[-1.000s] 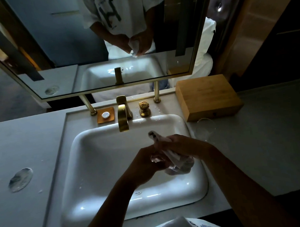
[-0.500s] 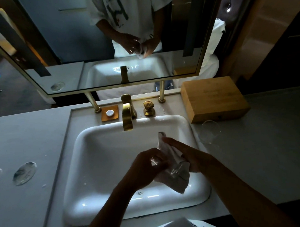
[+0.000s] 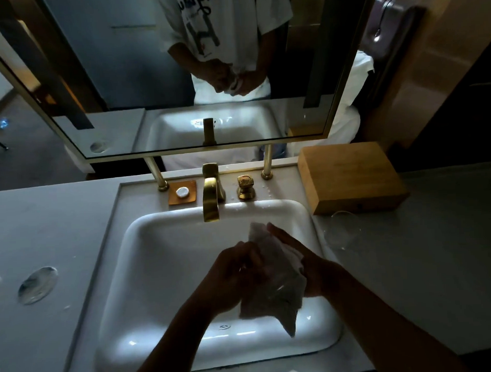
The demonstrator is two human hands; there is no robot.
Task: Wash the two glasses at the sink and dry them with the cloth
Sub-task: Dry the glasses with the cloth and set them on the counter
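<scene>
Both hands meet over the white sink (image 3: 168, 244), low and right of centre. Left hand (image 3: 236, 275): fingers curled closed around one end of a glass (image 3: 278, 287) wrapped in the cloth (image 3: 273, 293). Right hand (image 3: 305, 267): fingers extended and flat against the cloth, pressing it from the other side. Cloth is pale, bunched, with one corner hanging toward the basin floor. Wrapped glass shows only as faint glints through the folds; its outline is hard to make out. Second glass (image 3: 343, 232) stands on the table (image 3: 435, 248) just right of the sink, near the wooden box (image 3: 349, 176), barely legible in dim light. Gold faucet (image 3: 211, 195) sits behind the hands.
</scene>
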